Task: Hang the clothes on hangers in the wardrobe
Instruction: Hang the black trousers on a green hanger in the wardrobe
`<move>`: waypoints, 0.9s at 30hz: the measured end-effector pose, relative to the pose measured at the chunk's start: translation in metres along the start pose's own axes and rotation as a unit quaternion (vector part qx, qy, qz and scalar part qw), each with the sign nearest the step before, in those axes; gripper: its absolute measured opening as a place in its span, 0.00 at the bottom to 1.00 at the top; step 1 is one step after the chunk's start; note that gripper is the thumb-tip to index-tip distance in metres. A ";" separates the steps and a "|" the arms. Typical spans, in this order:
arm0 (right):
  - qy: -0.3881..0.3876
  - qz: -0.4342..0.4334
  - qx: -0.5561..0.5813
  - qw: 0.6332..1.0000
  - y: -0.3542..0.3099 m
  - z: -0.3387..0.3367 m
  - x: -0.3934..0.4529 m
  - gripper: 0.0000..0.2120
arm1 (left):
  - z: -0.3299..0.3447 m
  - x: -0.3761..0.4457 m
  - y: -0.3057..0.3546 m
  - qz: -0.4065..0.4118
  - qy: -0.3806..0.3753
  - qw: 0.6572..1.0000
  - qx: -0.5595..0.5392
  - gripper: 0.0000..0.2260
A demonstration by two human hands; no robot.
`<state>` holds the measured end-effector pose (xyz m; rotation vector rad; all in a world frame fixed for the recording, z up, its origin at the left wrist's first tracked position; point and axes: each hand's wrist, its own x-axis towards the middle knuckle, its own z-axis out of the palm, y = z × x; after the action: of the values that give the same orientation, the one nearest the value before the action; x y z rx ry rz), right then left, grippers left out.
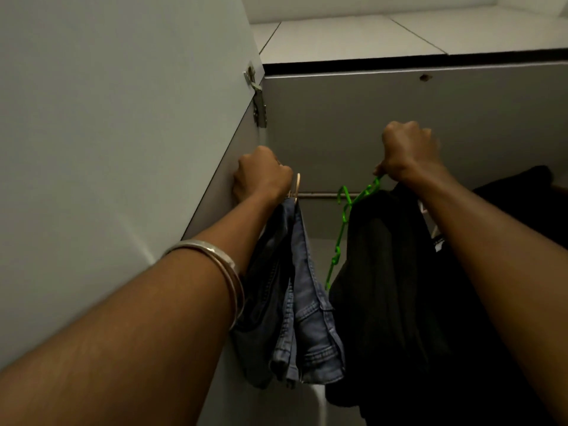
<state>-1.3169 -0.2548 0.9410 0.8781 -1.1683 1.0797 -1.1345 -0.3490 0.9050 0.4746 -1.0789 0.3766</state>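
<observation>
left hand: raised, fist closed | right hand: raised, fist closed | both arms extended upward

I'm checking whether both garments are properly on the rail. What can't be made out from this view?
- Head view: the pale hanger's hook is hidden behind the left hand, so whether it sits on the rail is unclear.
- The right hand covers the top of the green hanger.
- The black garment is too dark to identify.
- The rail's right part is hidden by that garment and the right arm.
</observation>
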 end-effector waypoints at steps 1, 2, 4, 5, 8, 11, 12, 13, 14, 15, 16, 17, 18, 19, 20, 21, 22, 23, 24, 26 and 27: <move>-0.003 0.000 -0.008 1.000 0.005 -0.003 -0.001 0.25 | 0.000 -0.002 -0.002 -0.003 -0.003 1.000 0.004 0.07; -0.004 0.000 -0.012 1.000 0.009 -0.005 -0.001 0.25 | 0.001 -0.002 -0.003 -0.007 -0.005 1.000 0.006 0.07; 0.003 -0.003 -0.017 1.000 0.017 -0.008 0.000 0.24 | 0.003 -0.003 -0.004 -0.014 0.001 1.000 0.000 0.08; 0.014 -0.005 -0.015 1.000 0.019 -0.009 0.001 0.23 | 0.004 -0.003 -0.004 -0.014 0.005 1.000 -0.005 0.08; 0.036 -0.020 -0.005 0.999 0.014 -0.003 0.007 0.20 | 0.007 -0.002 -0.004 -0.020 0.010 1.000 -0.017 0.09; 0.041 -0.013 0.003 0.999 0.003 0.017 0.015 0.17 | 0.011 0.003 -0.002 -0.031 0.020 0.999 -0.025 0.09; 0.044 -0.010 0.005 0.999 -0.001 0.024 0.016 0.15 | 0.012 0.004 0.000 -0.031 0.021 0.999 -0.029 0.09; 0.048 -0.008 0.009 0.999 -0.004 0.032 0.018 0.12 | 0.013 0.007 0.002 -0.028 0.023 0.999 -0.031 0.09; 0.049 -0.007 0.011 0.999 -0.008 0.038 0.019 0.11 | 0.014 0.008 0.003 -0.026 0.024 0.999 -0.031 0.10; 0.046 -0.009 0.011 0.999 -0.012 0.044 0.019 0.10 | 0.015 0.010 0.004 -0.021 0.025 0.999 -0.032 0.10; 0.038 -0.009 0.011 0.999 -0.016 0.050 0.018 0.09 | 0.016 0.011 0.005 -0.016 0.025 0.999 -0.031 0.11; 0.030 -0.009 0.012 0.999 -0.020 0.056 0.017 0.09 | 0.018 0.013 0.004 -0.011 0.024 0.999 -0.028 0.12; 0.020 -0.006 0.017 1.000 -0.024 0.059 0.015 0.09 | 0.020 0.014 0.004 -0.009 0.022 0.999 -0.027 0.12; 0.015 -0.003 0.026 1.000 -0.029 0.062 0.015 0.08 | 0.022 0.015 0.002 -0.008 0.021 0.999 -0.026 0.12; 0.015 0.002 0.039 0.999 -0.034 0.063 0.015 0.08 | 0.023 0.017 0.001 -0.007 0.023 0.999 -0.026 0.12; 0.017 0.009 0.052 0.998 -0.039 0.064 0.016 0.08 | 0.024 0.018 -0.001 -0.006 0.026 0.999 -0.025 0.12; 0.017 0.018 0.064 0.998 -0.044 0.064 0.016 0.08 | 0.024 0.018 -0.001 -0.006 0.027 0.999 -0.021 0.11; 0.021 0.023 0.071 0.997 -0.048 0.063 0.016 0.09 | 0.024 0.018 -0.001 -0.005 0.027 0.999 -0.019 0.11; 0.022 0.025 0.073 0.997 -0.052 0.062 0.015 0.10 | 0.024 0.018 0.000 -0.004 0.026 1.000 -0.016 0.10; 0.016 0.012 0.061 0.998 -0.060 0.058 0.011 0.10 | 0.023 0.017 0.002 -0.002 0.023 1.000 -0.017 0.10; 0.009 -0.004 0.048 0.999 -0.064 0.056 0.006 0.10 | 0.020 0.013 0.001 -0.004 0.020 1.000 -0.018 0.10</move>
<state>-1.2698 -0.3240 0.9580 0.9438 -1.1046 1.1430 -1.1445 -0.3587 0.9248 0.4365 -1.0427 0.3584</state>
